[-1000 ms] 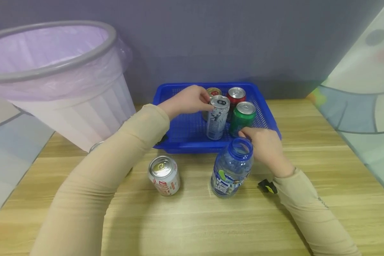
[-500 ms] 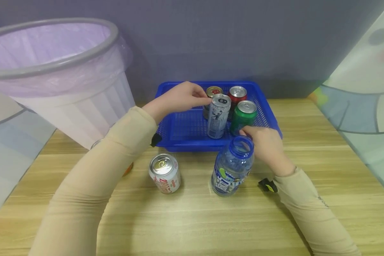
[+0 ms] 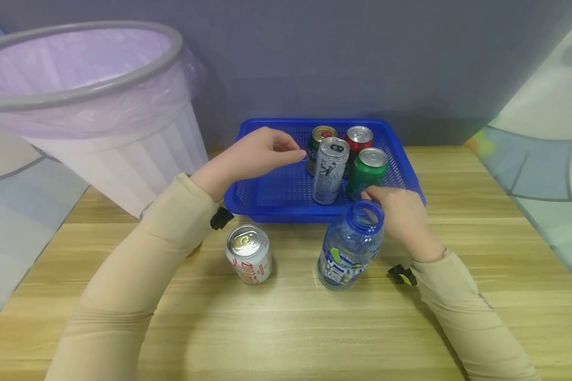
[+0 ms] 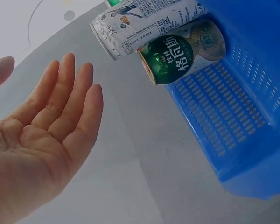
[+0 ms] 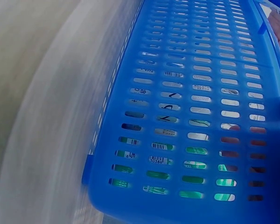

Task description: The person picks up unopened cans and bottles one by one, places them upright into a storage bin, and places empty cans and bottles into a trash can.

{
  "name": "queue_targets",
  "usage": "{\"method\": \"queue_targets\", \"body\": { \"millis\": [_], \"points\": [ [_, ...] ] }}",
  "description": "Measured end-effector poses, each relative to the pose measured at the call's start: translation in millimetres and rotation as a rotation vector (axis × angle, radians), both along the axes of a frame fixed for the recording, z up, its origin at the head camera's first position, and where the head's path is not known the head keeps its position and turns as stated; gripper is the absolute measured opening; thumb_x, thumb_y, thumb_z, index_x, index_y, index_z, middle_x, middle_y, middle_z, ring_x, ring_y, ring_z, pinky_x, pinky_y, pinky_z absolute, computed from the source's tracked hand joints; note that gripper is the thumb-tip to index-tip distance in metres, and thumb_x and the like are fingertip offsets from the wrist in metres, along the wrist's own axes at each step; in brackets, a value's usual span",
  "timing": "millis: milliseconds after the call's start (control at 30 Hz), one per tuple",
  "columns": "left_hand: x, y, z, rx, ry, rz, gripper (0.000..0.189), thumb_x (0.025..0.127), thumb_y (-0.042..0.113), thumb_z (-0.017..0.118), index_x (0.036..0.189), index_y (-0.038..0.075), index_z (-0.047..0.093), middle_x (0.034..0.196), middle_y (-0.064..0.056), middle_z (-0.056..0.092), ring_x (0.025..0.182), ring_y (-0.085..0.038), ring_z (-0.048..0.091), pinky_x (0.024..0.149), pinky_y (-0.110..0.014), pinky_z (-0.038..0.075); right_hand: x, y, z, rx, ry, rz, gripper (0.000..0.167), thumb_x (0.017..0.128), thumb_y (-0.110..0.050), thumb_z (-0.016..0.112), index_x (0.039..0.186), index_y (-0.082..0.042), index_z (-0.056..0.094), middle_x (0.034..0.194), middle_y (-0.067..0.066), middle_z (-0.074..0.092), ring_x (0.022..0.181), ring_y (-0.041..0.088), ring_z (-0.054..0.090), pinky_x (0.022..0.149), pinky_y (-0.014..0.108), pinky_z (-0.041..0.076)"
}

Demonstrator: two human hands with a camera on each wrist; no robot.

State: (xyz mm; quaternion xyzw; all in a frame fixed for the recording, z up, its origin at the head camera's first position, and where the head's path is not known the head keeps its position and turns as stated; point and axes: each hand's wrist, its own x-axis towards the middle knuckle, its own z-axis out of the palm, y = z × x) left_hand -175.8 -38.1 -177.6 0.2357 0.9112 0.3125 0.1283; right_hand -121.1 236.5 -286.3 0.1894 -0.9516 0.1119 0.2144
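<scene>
In the head view my left hand point(image 3: 259, 155) hovers over the left side of the blue basket point(image 3: 286, 210), fingers loosely extended and holding nothing. Just right of its fingertips stands a tall silver can point(image 3: 330, 174). Beside it in the basket are a dark green and gold can point(image 4: 182, 53), a red can point(image 3: 359, 138) and a green can point(image 3: 369, 172). My right hand point(image 3: 402, 217) grips the basket's front right rim, thumb by the green can; its other fingers are hidden. Right before it stands a clear blue bottle point(image 3: 345, 254) without a cap, overlapping the hand.
A white Coca-Cola can point(image 3: 249, 256) stands on the wooden table point(image 3: 276, 338) in front of the basket. At the left rises a tall white bin point(image 3: 138, 153) with a purple liner. A grey wall point(image 3: 338, 63) closes off the back.
My left hand has drawn back leftward from the silver can, and its fingers have come away from it. The right hand, bottle and basket hold their places while the head view shifts slightly.
</scene>
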Motion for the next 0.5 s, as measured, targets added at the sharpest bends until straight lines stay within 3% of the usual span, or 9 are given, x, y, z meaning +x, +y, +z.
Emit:
{"method": "queue_targets", "body": {
  "millis": [500],
  "points": [
    [22.3,-35.9,-16.4,0.154,0.03,0.048,0.028,0.095,0.032,0.055,0.11,0.012,0.067,0.11,-0.003,0.067,0.108,-0.016,0.058,0.099,-0.039,0.043,0.9,0.9,-1.4,0.004,-0.004,-0.006,0.018,0.093,-0.021,0.057,0.08,-0.01,0.064,0.065,0.007,0.065,0.056,0.029,0.061,0.051,0.044,0.045]
  ]
}}
